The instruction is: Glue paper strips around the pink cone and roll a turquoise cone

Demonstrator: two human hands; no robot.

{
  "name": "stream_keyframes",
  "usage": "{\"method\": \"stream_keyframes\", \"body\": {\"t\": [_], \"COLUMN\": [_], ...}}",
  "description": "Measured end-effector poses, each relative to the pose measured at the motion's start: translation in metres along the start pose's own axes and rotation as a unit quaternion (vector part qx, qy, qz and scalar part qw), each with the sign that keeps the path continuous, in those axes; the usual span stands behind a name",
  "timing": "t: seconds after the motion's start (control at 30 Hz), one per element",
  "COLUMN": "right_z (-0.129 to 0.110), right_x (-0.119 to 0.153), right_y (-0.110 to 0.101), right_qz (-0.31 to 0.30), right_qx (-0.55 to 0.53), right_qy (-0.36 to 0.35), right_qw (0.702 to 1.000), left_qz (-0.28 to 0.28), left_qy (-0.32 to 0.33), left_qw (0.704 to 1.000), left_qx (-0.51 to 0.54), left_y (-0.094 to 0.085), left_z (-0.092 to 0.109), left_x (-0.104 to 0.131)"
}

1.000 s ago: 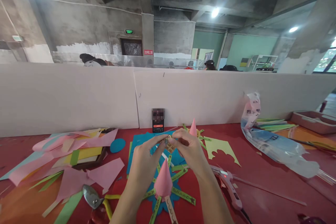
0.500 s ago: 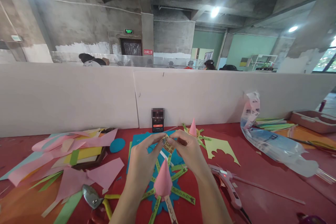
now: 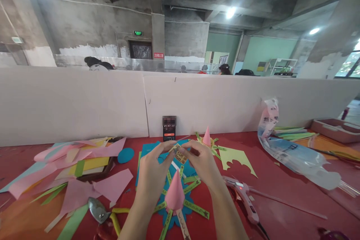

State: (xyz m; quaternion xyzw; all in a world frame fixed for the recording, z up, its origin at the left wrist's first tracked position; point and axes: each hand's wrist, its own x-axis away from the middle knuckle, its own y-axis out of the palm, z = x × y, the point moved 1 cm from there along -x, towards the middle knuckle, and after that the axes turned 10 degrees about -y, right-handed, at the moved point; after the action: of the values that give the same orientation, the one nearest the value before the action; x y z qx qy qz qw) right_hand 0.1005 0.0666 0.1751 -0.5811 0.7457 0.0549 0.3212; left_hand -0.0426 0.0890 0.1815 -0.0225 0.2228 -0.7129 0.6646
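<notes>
Between my left hand [image 3: 155, 163] and my right hand [image 3: 200, 159] is a small gold patterned sheet [image 3: 180, 156] that looks like a sticker sheet. Fingertips of both hands pinch it near its upper edge. Just below stands a pink paper cone [image 3: 174, 192] on a blue scalloped paper base [image 3: 165, 220]. Green strips [image 3: 197, 209] with dark markings and stars fan out around the cone, along with a pale pink strip [image 3: 182, 225]. A similar, smaller pink cone [image 3: 207, 137] with green strips sits farther back, right of my hands.
Paper scraps [image 3: 92, 163] pile up on the left, near pliers-like cutters [image 3: 98, 210]. A pink glue gun [image 3: 247, 202] lies right of my right forearm. Beyond it are a yellow-green cut sheet [image 3: 237, 159], a plastic bag [image 3: 298, 157] and a pink bin [image 3: 337, 129]. A phone [image 3: 169, 129] leans against the white partition [image 3: 210, 105].
My fingers have shifted slightly on the gold sheet, and a little more of its top corner shows. The cones and tools have not moved.
</notes>
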Motion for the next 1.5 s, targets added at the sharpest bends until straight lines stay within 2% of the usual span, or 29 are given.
{"method": "stream_keyframes", "body": {"t": [0.13,0.2,0.27,0.37,0.5,0.6,0.67,0.8,1.03,1.2,1.37,1.5], "right_z": [0.001,0.003,0.005,0.004,-0.002,-0.004,-0.003,-0.004,-0.010,-0.010,-0.010,-0.007], "right_x": [0.000,0.001,0.001,0.002,0.002,0.002,0.002,0.002,0.003,0.003,0.002,0.002], "right_y": [-0.001,-0.001,-0.002,-0.002,-0.001,-0.001,-0.002,-0.003,0.000,-0.001,-0.002,0.002], "right_qz": [0.014,0.035,0.059,0.070,0.042,0.036,0.045,0.054,0.023,0.008,0.022,0.028], "right_qx": [0.004,0.006,0.006,0.002,-0.006,-0.005,0.005,0.020,0.013,-0.031,-0.056,-0.017], "right_qy": [0.010,0.020,0.023,0.004,-0.048,-0.051,-0.035,-0.019,-0.033,0.034,0.056,0.052], "right_qw": [1.000,0.999,0.998,0.998,0.998,0.998,0.998,0.998,0.999,0.999,0.997,0.998], "left_qz": [0.024,0.050,0.052,-0.011,-0.101,-0.103,-0.102,-0.128,-0.066,-0.046,-0.042,-0.053], "left_qy": [-0.002,-0.016,-0.038,-0.070,-0.084,-0.116,-0.133,-0.095,-0.078,-0.081,-0.052,-0.048], "left_qw": [1.000,0.999,0.998,0.997,0.984,0.964,0.956,0.967,0.979,0.987,0.997,0.997], "left_qx": [0.004,0.007,0.014,0.038,0.124,0.214,0.239,0.197,0.178,0.132,0.041,0.030], "left_y": [-0.002,-0.005,-0.006,-0.005,0.001,0.002,0.001,0.001,0.007,0.003,0.002,0.005], "left_z": [-0.002,-0.006,-0.010,-0.016,-0.018,-0.018,-0.016,-0.012,-0.022,-0.025,-0.020,-0.017], "left_x": [-0.002,-0.005,-0.008,-0.014,-0.017,-0.015,-0.014,-0.012,-0.019,-0.021,-0.018,-0.015]}}
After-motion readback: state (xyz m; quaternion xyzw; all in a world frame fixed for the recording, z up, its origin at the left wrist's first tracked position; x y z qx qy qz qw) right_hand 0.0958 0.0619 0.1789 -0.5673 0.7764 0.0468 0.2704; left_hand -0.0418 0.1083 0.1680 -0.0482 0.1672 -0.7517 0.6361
